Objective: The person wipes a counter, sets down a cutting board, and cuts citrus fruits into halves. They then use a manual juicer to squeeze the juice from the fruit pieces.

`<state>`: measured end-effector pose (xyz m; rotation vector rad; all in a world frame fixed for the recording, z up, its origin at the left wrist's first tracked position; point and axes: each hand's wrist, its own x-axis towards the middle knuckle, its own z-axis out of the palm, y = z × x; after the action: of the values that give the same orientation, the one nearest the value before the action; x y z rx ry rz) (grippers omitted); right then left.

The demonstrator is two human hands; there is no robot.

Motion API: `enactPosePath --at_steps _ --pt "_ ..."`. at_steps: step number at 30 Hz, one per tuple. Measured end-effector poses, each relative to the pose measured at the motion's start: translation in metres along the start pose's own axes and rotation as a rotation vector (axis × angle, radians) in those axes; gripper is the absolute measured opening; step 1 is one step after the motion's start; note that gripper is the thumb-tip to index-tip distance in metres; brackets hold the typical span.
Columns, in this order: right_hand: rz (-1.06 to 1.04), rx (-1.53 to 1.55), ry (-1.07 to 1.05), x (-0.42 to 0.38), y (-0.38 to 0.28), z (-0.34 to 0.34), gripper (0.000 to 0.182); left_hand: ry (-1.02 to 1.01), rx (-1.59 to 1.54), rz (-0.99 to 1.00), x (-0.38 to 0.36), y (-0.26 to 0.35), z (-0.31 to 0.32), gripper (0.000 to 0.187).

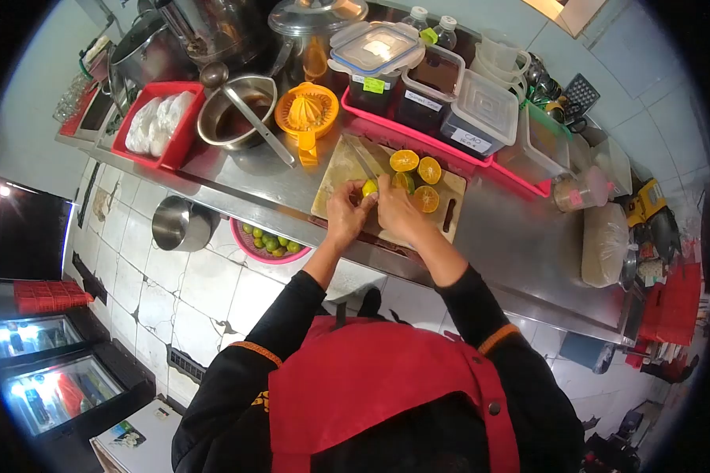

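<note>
Mid-frame, the left hand (pixel 347 211) pinched a yellow-green citrus (pixel 369 188), the right hand (pixel 397 211) gripped a knife (pixel 360 160); upper right, a tub (pixel 478 117) read "CAO".

I see cut fruit (pixel 429 170) on a board (pixel 338 169) on the table (pixel 513 244), a juicer (pixel 305 114) left of the board, a pot (pixel 215 109) left of that, a tray (pixel 418 132) of tubs (pixel 375 67) behind, and a basket (pixel 244 244) of whole fruit (pixel 272 243) lower down, near the table's front edge.

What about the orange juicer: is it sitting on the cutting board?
No, the orange juicer stands on the metal counter, beside the cutting board rather than on it.
</note>
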<state>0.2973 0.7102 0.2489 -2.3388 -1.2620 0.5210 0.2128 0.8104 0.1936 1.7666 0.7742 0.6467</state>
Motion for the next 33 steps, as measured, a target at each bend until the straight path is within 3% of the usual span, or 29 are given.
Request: enactPosePath --at_steps 8,13,20,26,29,31,33 --pt "0.083 -0.044 -0.156 -0.083 0.006 -0.017 0.033 -0.002 -0.063 -0.045 0.002 -0.007 -0.002 0.035" --pt "0.020 0.027 -0.072 -0.010 0.014 0.023 0.029 -0.033 -0.028 -0.028 0.003 0.000 -0.005 0.036" --pt "0.045 -0.031 -0.153 -0.079 0.031 0.010 0.022 -0.031 0.070 -0.087 0.002 0.003 -0.006 0.037" --pt "0.093 -0.090 -0.196 -0.009 0.006 0.020 0.021 -0.025 0.098 -0.021 -0.002 0.014 -0.010 0.037" --pt "0.089 -0.109 -0.200 -0.035 0.017 0.013 0.021 0.006 0.078 -0.047 0.003 0.009 -0.006 0.039" --pt "0.084 -0.147 -0.234 -0.062 0.029 0.002 0.021 0.033 0.039 -0.189 0.007 0.003 -0.003 0.040" --pt "0.071 -0.187 -0.272 -0.067 0.032 0.000 0.021 0.057 0.078 -0.154 0.005 0.009 -0.001 0.038"
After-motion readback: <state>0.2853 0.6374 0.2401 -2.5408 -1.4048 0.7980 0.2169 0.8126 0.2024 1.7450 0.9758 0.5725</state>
